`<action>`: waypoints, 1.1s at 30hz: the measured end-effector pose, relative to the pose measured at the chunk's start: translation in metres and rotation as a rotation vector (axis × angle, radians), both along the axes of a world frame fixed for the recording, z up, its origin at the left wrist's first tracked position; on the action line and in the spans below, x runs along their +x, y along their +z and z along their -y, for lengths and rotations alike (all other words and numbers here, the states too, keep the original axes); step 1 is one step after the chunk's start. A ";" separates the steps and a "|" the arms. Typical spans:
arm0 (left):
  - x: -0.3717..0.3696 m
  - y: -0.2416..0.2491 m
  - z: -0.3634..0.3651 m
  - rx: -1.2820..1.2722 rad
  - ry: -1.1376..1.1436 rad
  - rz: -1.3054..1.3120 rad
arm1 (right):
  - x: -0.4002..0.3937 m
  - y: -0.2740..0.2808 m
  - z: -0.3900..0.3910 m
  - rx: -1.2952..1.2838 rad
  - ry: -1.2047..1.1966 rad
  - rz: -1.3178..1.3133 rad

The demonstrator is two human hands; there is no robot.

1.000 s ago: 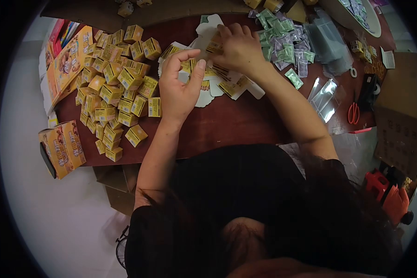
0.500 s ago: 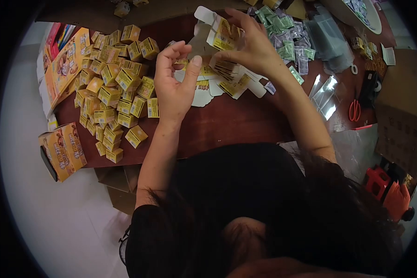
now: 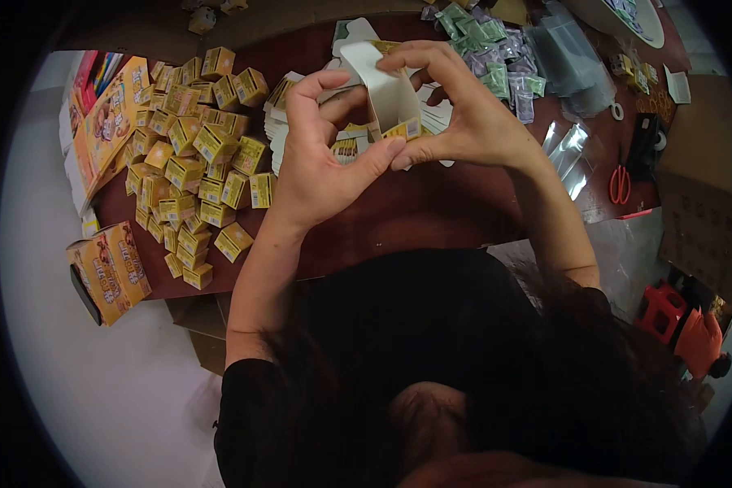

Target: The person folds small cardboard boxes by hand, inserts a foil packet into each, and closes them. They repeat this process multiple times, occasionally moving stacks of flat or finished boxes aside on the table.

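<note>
Between my two hands is a small yellow carton (image 3: 397, 99), its white inside facing up and a flap standing at the top. My left hand (image 3: 325, 154) grips its left side, with the thumb at the lower edge. On the other side my right hand (image 3: 464, 114) has its thumb on the lower edge and its fingers over the top right. Behind and under the hands lie flattened yellow-and-white cartons (image 3: 348, 150), partly hidden. To the left of my left hand sits a heap of small closed yellow boxes (image 3: 207, 142).
Green and purple sachets (image 3: 496, 57) lie behind my right hand. Further right are clear plastic sleeves (image 3: 573, 69), red-handled scissors (image 3: 620, 185) and a tape roll (image 3: 616, 111). A larger orange printed box (image 3: 110, 272) stands at the table's left corner.
My left hand, empty before, has come to the carton and now grips it too. My right hand has brought the carton down toward the middle, and its inside now shows open.
</note>
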State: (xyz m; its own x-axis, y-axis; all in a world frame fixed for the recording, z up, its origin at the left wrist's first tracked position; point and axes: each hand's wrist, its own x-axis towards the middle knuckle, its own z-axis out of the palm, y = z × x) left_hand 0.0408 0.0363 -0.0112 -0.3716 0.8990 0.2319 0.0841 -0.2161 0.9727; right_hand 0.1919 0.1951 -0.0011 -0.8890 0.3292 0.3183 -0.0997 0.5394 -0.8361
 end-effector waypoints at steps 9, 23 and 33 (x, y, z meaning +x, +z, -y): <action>-0.008 0.009 0.007 -0.044 -0.118 -0.175 | 0.014 -0.011 0.007 -0.360 0.081 -0.043; 0.006 0.009 0.006 -0.025 -0.070 0.257 | 0.005 -0.003 0.020 -0.384 0.023 -0.309; 0.003 0.007 0.013 -0.093 -0.076 0.047 | 0.005 0.015 0.017 -0.478 -0.001 0.015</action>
State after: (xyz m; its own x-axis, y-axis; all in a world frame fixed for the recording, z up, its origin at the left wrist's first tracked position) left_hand 0.0436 0.0237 -0.0037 -0.3098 0.9419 0.1297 0.0245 -0.1284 0.9914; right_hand 0.1973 0.1777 0.0138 -0.8921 0.4362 0.1179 -0.0850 0.0942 -0.9919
